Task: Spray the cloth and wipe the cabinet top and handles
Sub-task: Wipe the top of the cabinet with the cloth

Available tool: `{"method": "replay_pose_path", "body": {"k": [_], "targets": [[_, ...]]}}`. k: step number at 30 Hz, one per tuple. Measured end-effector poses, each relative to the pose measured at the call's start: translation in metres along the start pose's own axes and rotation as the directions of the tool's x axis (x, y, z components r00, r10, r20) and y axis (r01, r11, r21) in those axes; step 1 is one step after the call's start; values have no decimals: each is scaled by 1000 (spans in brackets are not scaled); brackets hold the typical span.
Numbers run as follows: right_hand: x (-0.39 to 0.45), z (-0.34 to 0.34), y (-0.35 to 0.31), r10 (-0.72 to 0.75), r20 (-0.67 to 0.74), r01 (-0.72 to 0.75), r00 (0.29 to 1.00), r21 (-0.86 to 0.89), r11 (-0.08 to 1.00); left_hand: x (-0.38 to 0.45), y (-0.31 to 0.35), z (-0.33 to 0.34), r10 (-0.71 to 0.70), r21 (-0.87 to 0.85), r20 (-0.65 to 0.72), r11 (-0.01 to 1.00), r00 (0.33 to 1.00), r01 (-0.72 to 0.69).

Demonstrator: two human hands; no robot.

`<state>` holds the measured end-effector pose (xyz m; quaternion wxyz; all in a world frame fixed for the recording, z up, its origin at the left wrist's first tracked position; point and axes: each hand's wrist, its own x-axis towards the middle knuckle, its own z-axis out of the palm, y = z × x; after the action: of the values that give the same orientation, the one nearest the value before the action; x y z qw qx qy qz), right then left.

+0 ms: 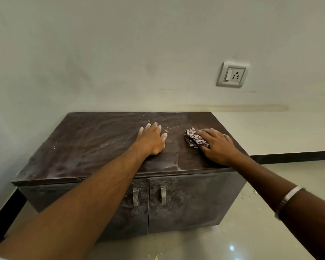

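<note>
Cloth [195, 138], a patterned rag bunched into a wad, sits on the cabinet top [94, 145] toward its right side, under the fingers of the right hand [217, 146]. Head view only, so one pass.

Right hand: fingers curl over the wad and press it down onto the top; part of the rag sticks out to the left of the fingertips. Left hand [152, 140]: flat on the top just left of the rag, fingers spread and straight, holding nothing, whitish dust on the fingertips. It looks like a brace.

Step in hand, by my read: wiping the top. Right part of the surface near the rag looks darker and cleaner; the left and front areas show a pale dusty film with smears. So most of the top is left to do.

To do it well: keep the palm flat on the rag for even pressure, pull in long overlapping strokes from the clean side toward the dusty left, work back edge to front edge, refold the wad when it loads up. The left hand sits on dusty surface and should lift or shift before the rag reaches it, or it leaves prints.

Two metal handles [135, 197] on the doors below look untouched, done later. No spray bottle in view. Wall socket [232, 75] above right, well apart.
</note>
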<state>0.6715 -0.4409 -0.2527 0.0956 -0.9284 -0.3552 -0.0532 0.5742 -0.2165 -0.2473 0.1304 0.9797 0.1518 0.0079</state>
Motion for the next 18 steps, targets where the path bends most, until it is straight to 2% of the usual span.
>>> {"method": "replay_pose_path", "body": {"k": [5,8,12,18], "targets": [[23,2,-21,40,27,-40,999,16,999,8,-2,-1,6,17,-17,1000,1000,-6],[21,7,-30,-36,-5,36,999,27,999,12,0,-2,4,16,-8,1000,1000,-3],[13,6,-10,-117,-18,117,993,8,993,17,3,-3,11,17,3,1000,1000,-11],[36,2,-3,29,33,-28,999,-16,999,23,2,-3,13,12,3,1000,1000,-13]]}}
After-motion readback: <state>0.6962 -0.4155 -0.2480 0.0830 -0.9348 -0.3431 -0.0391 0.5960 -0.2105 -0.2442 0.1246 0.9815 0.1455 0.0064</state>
